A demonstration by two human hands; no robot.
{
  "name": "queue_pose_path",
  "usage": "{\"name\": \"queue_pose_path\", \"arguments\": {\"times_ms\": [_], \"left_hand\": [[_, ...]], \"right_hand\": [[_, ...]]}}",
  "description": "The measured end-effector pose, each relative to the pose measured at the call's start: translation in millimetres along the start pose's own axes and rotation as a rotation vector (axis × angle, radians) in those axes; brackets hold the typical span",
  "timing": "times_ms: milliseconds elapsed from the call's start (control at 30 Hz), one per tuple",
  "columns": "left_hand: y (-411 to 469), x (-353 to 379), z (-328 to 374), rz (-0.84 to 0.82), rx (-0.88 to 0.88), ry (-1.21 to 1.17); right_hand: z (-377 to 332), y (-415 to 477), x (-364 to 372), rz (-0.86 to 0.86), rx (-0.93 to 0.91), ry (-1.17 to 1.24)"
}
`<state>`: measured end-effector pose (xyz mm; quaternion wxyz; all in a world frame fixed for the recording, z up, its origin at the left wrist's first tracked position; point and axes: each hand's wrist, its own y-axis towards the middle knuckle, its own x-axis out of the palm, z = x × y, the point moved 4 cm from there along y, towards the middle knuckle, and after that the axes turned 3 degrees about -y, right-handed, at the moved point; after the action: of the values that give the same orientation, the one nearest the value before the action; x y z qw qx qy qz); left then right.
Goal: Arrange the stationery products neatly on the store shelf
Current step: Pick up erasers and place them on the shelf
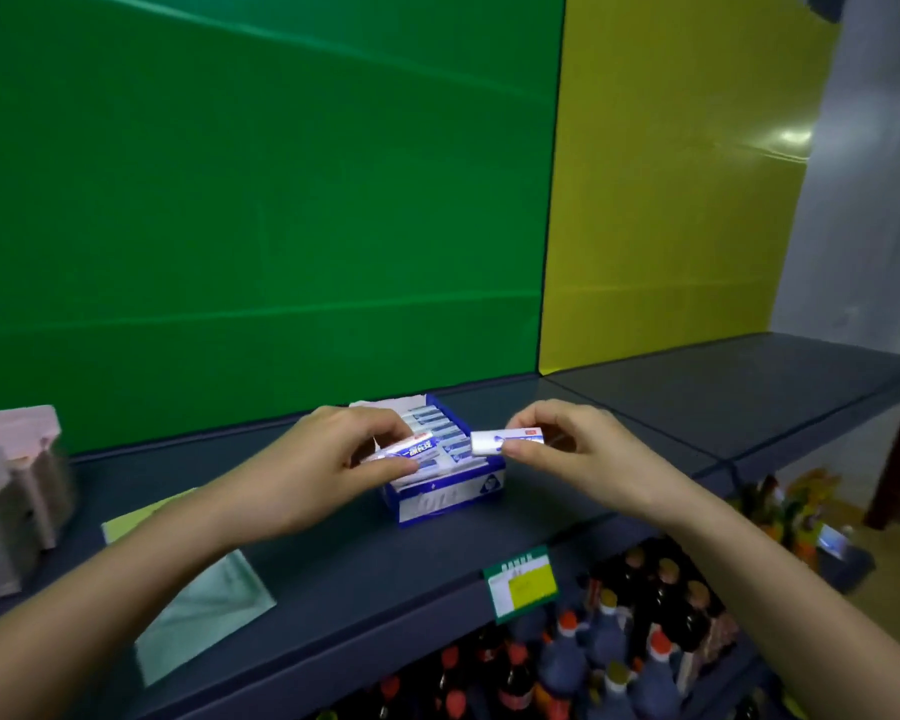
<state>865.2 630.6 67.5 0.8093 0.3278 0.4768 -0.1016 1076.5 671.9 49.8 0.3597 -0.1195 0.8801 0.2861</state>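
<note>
Green and yellow panels back a dark shelf (385, 579). A blue-and-white display box (445, 498) stands toward its rear edge, holding rows of small white-and-blue packs, possibly erasers; the print is blurred. The left hand (302, 475) pinches a first pack (411, 449) over the box, long axis left-right, right end raised. The right hand (583, 449) pinches a second pack (500, 440) just beside it, roughly level, white end pointing left.

This is a shop. A dark grey metal shelf (365, 579) carries a green-framed price tag with a yellow slip (521, 582) on its front edge. An open blue-and-white cardboard display box (448, 493) of sleeved erasers (435, 423) stands on it, and rows of capped dark bottles (562, 667) fill the tier below.
</note>
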Motion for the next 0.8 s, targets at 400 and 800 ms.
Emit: {"name": "queue_pose_path", "arguments": {"times_ms": [400,800], "left_hand": [[41,40,-24,-0.112,-0.327,0.328],[44,52,-31,-0.171,-0.369,0.266]], "right_hand": [[56,80,21,-0.231,-0.289,-0.045],[66,90,41,-0.331,-0.372,-0.13]]}}
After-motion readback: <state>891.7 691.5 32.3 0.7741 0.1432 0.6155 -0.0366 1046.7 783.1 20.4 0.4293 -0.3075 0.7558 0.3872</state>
